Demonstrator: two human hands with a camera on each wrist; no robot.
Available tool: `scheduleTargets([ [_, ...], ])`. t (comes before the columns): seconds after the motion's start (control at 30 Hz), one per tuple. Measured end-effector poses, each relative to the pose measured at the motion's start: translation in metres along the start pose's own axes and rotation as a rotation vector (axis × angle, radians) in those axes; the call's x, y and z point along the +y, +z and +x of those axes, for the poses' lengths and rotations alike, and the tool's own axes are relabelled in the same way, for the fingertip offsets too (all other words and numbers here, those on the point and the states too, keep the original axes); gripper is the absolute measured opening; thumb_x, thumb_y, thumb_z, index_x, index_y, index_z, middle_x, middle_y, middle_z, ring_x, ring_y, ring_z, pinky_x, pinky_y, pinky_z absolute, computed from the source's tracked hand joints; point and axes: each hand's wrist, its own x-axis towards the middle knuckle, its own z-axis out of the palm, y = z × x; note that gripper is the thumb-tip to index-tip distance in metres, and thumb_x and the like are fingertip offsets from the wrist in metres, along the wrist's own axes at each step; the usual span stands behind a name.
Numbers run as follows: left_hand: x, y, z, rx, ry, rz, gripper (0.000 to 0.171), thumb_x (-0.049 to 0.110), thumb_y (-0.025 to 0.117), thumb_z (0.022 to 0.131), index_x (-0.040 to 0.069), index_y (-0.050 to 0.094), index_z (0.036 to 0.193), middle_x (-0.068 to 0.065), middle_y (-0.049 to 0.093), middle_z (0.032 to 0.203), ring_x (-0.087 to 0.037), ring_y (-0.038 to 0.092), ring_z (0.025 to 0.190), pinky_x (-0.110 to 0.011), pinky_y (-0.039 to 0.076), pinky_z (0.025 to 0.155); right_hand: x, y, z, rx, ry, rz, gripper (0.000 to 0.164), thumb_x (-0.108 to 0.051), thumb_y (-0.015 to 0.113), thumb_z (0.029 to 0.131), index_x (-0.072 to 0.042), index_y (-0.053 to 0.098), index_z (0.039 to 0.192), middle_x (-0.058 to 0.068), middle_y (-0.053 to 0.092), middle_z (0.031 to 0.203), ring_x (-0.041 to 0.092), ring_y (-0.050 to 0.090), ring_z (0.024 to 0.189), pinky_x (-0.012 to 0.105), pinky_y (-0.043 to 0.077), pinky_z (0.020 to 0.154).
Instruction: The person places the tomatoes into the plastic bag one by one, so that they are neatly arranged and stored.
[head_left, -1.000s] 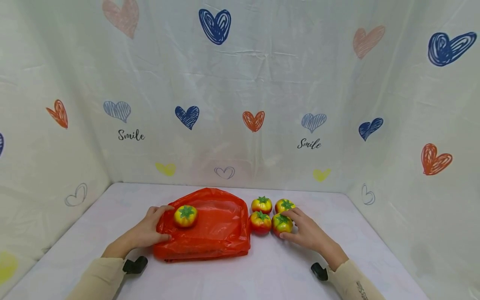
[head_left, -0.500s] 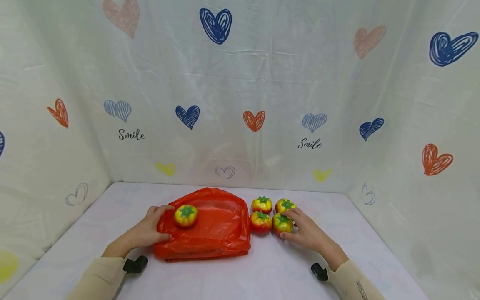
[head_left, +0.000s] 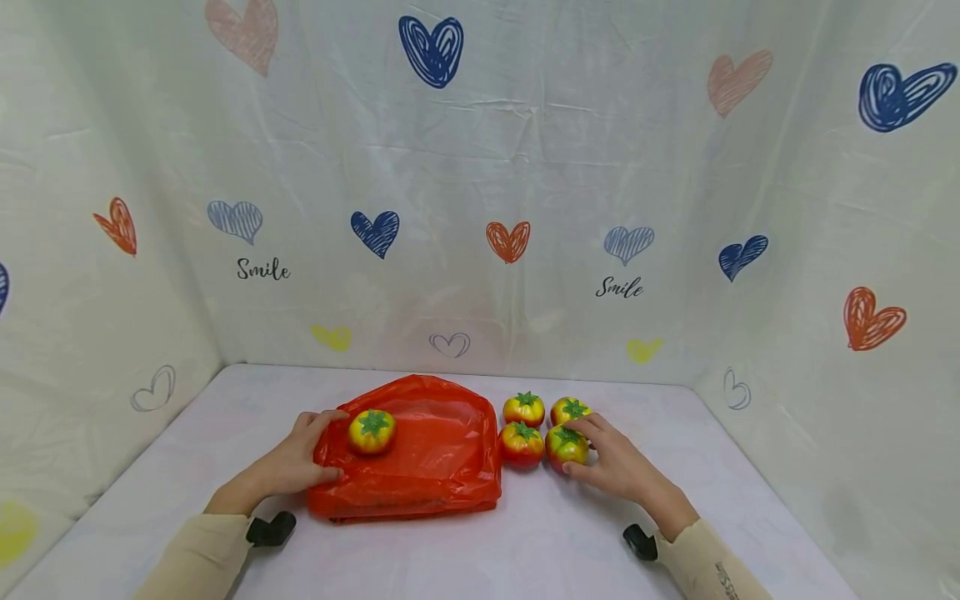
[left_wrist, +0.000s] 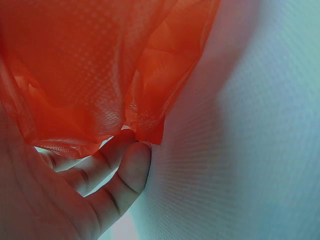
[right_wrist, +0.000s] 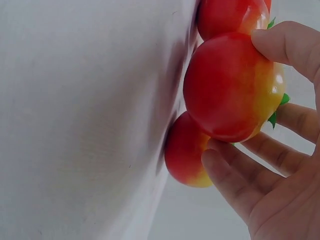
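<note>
My left hand point(head_left: 300, 458) holds the left side of a red plastic bag point(head_left: 442, 450) that lies on the table. In the left wrist view its fingers point(left_wrist: 135, 165) are at the bag's edge, partly behind the red film. On the bag's left part sits a red-yellow toy tomato point(head_left: 371, 432) with a green leafy top. Right of the bag, my right hand point(head_left: 618, 462) grips the near right toy tomato point(head_left: 566, 447) of a group. The right wrist view shows the thumb on one side of that tomato point(right_wrist: 230, 87) and fingers on the other.
Three more toy tomatoes stand close by: one far left point(head_left: 523, 409), one near left point(head_left: 521, 445) beside the bag, one far right point(head_left: 570, 409). The white table point(head_left: 480, 558) ends at a curtain point(head_left: 480, 300) printed with hearts.
My right hand and the tomato in it have shifted very slightly to the right. The left hand and the bag have not visibly moved.
</note>
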Motion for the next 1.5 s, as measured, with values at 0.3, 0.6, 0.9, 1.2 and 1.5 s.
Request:
scheduleTargets([
  [0.3, 0.001, 0.0, -0.001, 0.003, 0.007, 0.002, 0.081, 0.017, 0.081, 0.069, 0.015, 0.037, 0.137, -0.021, 0.034, 0.125, -0.038, 0.045, 0.111, -0.053, 0.051, 0.081, -0.001, -0.006, -0.001, 0.036, -0.01, 0.0, 0.054, -0.031, 0.075, 0.08, -0.016, 0.056, 0.128, -0.002, 0.05, 0.119, 0.017, 0.053, 0.101, 0.042, 0.05, 0.089],
  [0.6, 0.002, -0.001, -0.001, 0.001, 0.008, 0.003, 0.081, 0.018, 0.081, 0.069, 0.015, 0.037, 0.137, -0.021, 0.033, 0.125, -0.038, 0.045, 0.111, -0.054, 0.051, 0.081, -0.005, -0.012, -0.002, 0.061, -0.008, 0.027, 0.052, -0.026, 0.075, 0.079, -0.015, 0.056, 0.126, -0.001, 0.05, 0.119, 0.018, 0.054, 0.101, 0.042, 0.051, 0.087],
  [0.9, 0.003, -0.001, -0.002, -0.005, 0.007, 0.004, 0.081, 0.019, 0.081, 0.07, 0.015, 0.037, 0.137, -0.02, 0.033, 0.125, -0.038, 0.045, 0.11, -0.054, 0.05, 0.082, -0.006, -0.016, -0.002, 0.087, -0.036, 0.012, 0.051, -0.027, 0.074, 0.08, -0.016, 0.055, 0.127, -0.002, 0.049, 0.124, 0.019, 0.054, 0.106, 0.043, 0.05, 0.09],
  [1.2, 0.001, -0.002, -0.001, 0.002, 0.007, 0.002, 0.081, 0.019, 0.081, 0.07, 0.014, 0.037, 0.137, -0.022, 0.033, 0.126, -0.04, 0.045, 0.111, -0.054, 0.051, 0.081, -0.012, -0.016, -0.001, 0.141, -0.079, 0.01, 0.052, -0.025, 0.076, 0.079, -0.016, 0.056, 0.127, -0.002, 0.049, 0.124, 0.019, 0.054, 0.107, 0.042, 0.051, 0.089],
  [1.5, 0.003, -0.002, -0.002, -0.006, -0.005, -0.006, 0.081, 0.018, 0.081, 0.069, 0.015, 0.037, 0.137, -0.022, 0.032, 0.126, -0.041, 0.044, 0.111, -0.054, 0.051, 0.081, -0.016, -0.013, -0.002, 0.158, -0.106, -0.005, 0.053, -0.025, 0.075, 0.078, -0.018, 0.056, 0.127, -0.003, 0.049, 0.124, 0.019, 0.054, 0.108, 0.042, 0.051, 0.088],
])
